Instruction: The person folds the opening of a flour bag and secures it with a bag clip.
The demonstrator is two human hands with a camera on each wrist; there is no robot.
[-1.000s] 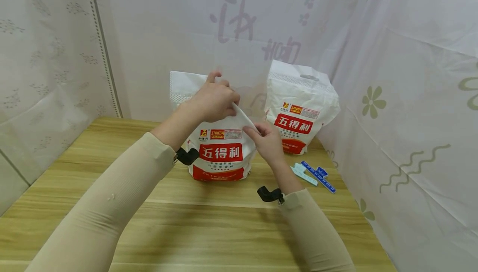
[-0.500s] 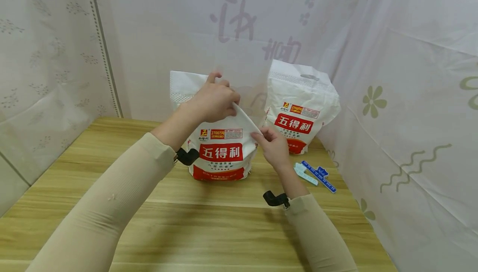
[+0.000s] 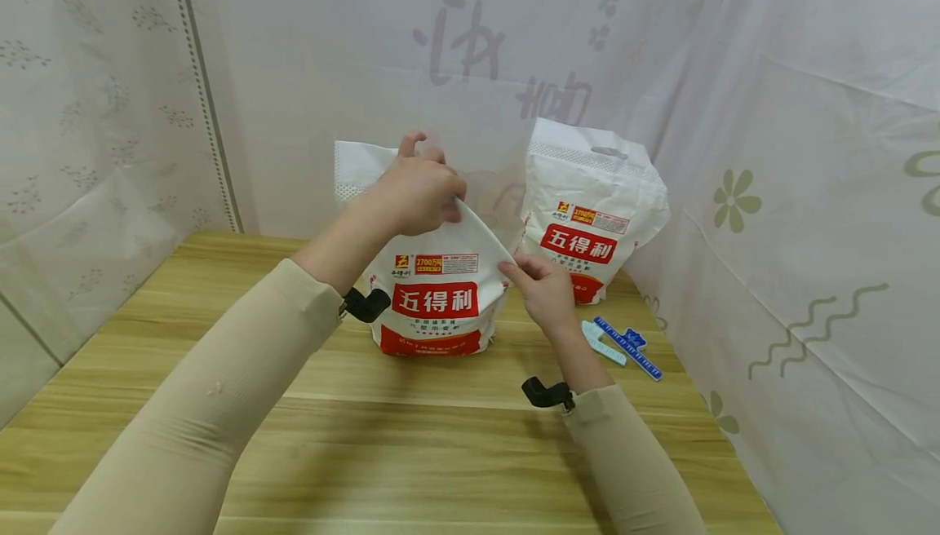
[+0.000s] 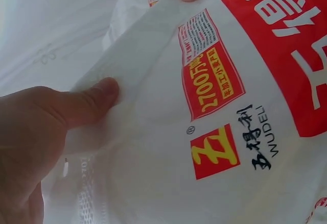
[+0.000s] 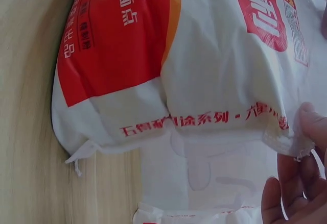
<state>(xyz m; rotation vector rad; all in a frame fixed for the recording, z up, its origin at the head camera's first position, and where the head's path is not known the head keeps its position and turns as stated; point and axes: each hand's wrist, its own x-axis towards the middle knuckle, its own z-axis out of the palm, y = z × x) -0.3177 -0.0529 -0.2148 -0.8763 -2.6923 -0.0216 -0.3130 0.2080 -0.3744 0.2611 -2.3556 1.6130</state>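
Observation:
A white flour bag (image 3: 435,300) with red print stands upright on the table, its top slanting down to the right in a fold. My left hand (image 3: 420,191) grips the folded top edge near the middle; the left wrist view shows the thumb (image 4: 102,95) lying on the near side, while the fingers behind are hidden. At the right end of the slanting edge, my right hand (image 3: 548,294) pinches the bag's corner between thumb and fingers. In the right wrist view the stitched side of the flour bag (image 5: 214,96) runs toward that right hand (image 5: 299,188).
A second flour bag (image 3: 587,229), with a handle slot at its top, stands behind on the right. Two long clips, one blue (image 3: 626,346) and one pale green (image 3: 605,345), lie on the wooden table (image 3: 382,453) right of my right hand. Printed cloth (image 3: 316,54) hangs behind.
My right hand has shifted right and slightly down, with the bag's corner drawn the same way. The left hand keeps its grip and has edged slightly up and left.

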